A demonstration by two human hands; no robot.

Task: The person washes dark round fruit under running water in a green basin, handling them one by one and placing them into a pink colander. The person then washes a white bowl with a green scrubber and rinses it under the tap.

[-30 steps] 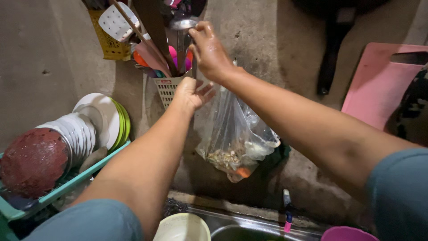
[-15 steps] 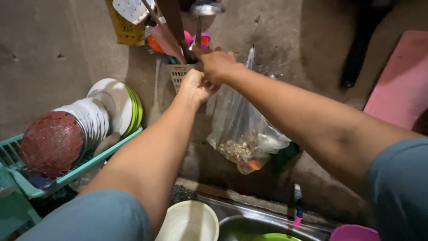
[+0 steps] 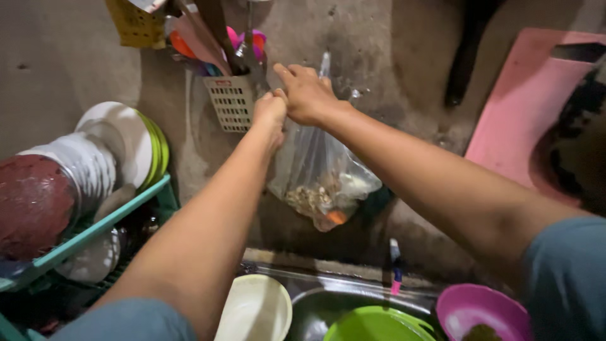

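Both my hands meet at the far wall: left hand (image 3: 270, 108) and right hand (image 3: 307, 93) grip pinched on a clear plastic bag (image 3: 319, 183) (scraps inside), beside a white utensil basket (image 3: 232, 101).

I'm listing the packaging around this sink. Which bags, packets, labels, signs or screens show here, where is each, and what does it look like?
Clear plastic bag: hangs against the wall above the sink, its top at the left hand and right hand; crumpled, see-through, with brownish scraps and an orange piece at the bottom.
Labels, signs, screens: none that I can make out.
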